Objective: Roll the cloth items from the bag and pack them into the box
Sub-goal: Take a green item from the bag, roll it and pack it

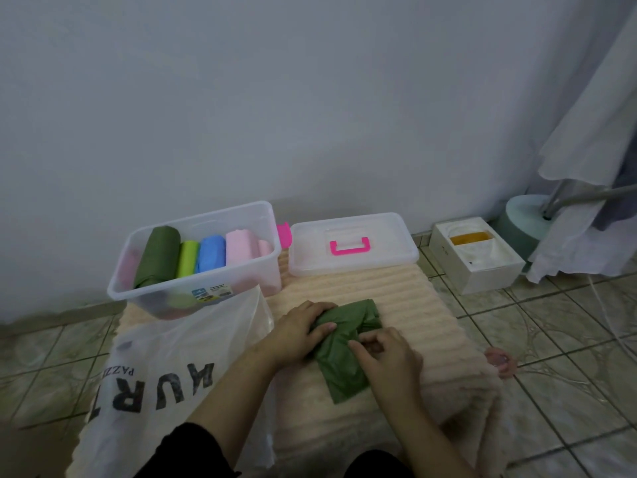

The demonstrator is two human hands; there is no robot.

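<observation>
Head view: hands [300, 334] gripping green cloth [344, 343]

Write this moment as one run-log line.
step: rolling | left hand and right hand: grip green cloth | box: holds rolls | lid: off

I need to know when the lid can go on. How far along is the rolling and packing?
Done: green, lime, blue and pink rolls sit in the clear box. In hand: the left hand and right hand are rolling a green cloth on the mat. Left: pack that roll; what remains in the white bag isn't visible. The lid lies beside the box.
</observation>
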